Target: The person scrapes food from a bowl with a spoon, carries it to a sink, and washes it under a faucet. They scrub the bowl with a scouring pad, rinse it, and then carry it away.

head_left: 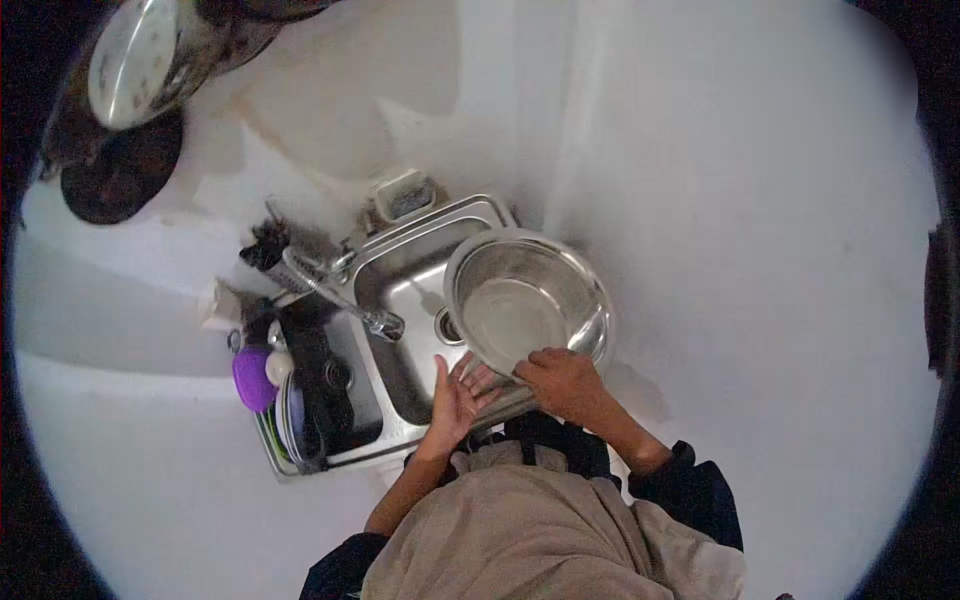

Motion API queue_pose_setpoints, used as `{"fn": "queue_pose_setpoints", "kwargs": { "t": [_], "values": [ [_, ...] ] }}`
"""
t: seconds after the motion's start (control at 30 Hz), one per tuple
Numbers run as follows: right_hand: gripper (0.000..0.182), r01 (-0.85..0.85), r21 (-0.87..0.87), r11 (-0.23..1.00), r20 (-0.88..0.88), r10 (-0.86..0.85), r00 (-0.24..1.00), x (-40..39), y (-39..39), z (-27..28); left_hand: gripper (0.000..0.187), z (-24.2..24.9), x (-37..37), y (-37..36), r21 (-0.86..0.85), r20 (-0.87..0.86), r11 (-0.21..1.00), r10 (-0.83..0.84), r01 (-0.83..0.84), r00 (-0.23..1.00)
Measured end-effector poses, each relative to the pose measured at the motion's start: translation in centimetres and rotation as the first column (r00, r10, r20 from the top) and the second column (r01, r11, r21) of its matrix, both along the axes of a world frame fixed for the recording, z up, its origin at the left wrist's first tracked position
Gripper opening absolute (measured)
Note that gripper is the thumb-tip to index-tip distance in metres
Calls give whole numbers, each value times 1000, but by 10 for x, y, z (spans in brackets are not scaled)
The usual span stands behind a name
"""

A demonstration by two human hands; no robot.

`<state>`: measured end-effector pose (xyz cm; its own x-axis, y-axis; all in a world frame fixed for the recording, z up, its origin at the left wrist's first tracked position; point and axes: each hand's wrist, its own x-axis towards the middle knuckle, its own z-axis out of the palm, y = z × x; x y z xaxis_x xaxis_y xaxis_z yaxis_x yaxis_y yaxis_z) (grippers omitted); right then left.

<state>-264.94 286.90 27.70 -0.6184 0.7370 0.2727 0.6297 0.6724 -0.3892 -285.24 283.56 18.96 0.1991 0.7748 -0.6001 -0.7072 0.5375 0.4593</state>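
A large round metal bowl [515,310] tilts over the right side of the steel sink [405,250], its open mouth toward me. My right hand [562,382] grips the bowl's near rim, fingers curled over the edge. Just left of it, my left hand [462,398] is palm up with fingers spread, the fingertips close by the bowl's lower left side. Part of the right basin and its drain [448,325] shows beside the bowl. The faucet [383,324] reaches over the basin from the left.
The left basin [350,390] is dark, with plates [290,415] and a purple item [255,378] along its left side. A soap dish [405,195] sits behind the sink. A utensil holder [270,250] stands behind the faucet. Pans [125,165] hang at upper left.
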Motion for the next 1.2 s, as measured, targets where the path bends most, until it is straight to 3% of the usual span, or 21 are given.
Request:
{"fn": "queue_pose_setpoints", "kwargs": {
  "t": [0.1,0.13,0.23,0.27,0.4,0.43,0.5,0.53,0.6,0.63,0.67,0.7,0.73,0.77,0.8,0.87,0.97,1.03,1.07,1.17,1.2],
  "values": [
    [16,-20,71,997,186,7,982,8,-47,-7,84,53,7,-6,126,39,985,-125,119,991],
    [16,8,78,997,212,-25,977,7,-65,-9,74,44,6,-9,138,36,964,-236,229,971],
    [16,137,76,988,228,-151,962,-8,-117,-17,30,1,7,-30,-45,-237,919,-392,393,889],
    [16,199,63,978,203,-208,957,-14,-137,-22,9,-10,2,-39,-70,-86,942,-334,328,939],
    [24,428,5,904,205,-420,884,-23,-213,-31,7,-13,-3,-88,31,-328,908,-386,418,862],
    [30,509,-47,860,138,-499,856,-28,-234,-30,6,-17,-9,-98,-1,-353,889,-429,458,832],
    [45,664,-127,737,32,-666,746,-24,-274,-20,4,-26,0,-106,-37,-378,834,-522,551,765],
    [48,787,-96,609,29,-789,614,-21,-295,-20,3,-16,12,-115,-18,-348,842,-511,539,786],
    [54,954,-35,299,2,-954,299,-12,-345,-24,4,-27,19,-126,-47,-397,724,-646,688,652],
    [57,984,-121,134,-115,-986,120,-6,-369,-32,5,-30,26,-133,-67,-422,655,-702,753,573],
    [60,975,-222,-29,-220,-972,-79,2,-393,-44,7,-10,46,-148,-100,-447,635,-717,766,535],
    [63,929,-324,-178,-309,-909,-281,6,-414,-51,3,-24,55,-155,-123,-407,540,-793,833,454],
    [66,838,-493,-232,-341,-835,-432,7,-438,-49,7,-46,59,-161,-139,-364,435,-858,890,362],
    [65,733,-644,-219,-343,-774,-532,13,-467,-53,12,-56,76,-174,-161,-325,323,-910,933,259],
    [65,616,-768,-175,-341,-702,-625,17,-501,-61,14,-31,102,-206,-158,-414,265,-892,951,180],
    [59,474,-876,-84,-375,-498,-782,19,-565,-89,6,-42,138,-258,-71,-461,128,-884,989,82],
    [55,335,-931,-144,-262,-375,-889,12,-662,-106,14,-35,209,-352,-21,-441,-66,-895,998,-69],
    [51,336,-934,-124,-323,-111,-940,14,-730,-115,22,-40,248,-426,-68,-414,-200,-886,978,-210],
    [50,336,-932,-134,-330,-66,-942,17,-765,-114,28,-38,264,-459,11,-310,-308,-906,951,-289],
    [41,319,-895,-311,-361,87,-928,12,-822,-103,32,-44,284,-538,76,-225,-333,-924,940,-309],
    [40,326,-892,-313,-373,102,-922,18,-861,-115,38,-47,303,-570,25,-86,-454,-889,891,-451]
  ]
}}
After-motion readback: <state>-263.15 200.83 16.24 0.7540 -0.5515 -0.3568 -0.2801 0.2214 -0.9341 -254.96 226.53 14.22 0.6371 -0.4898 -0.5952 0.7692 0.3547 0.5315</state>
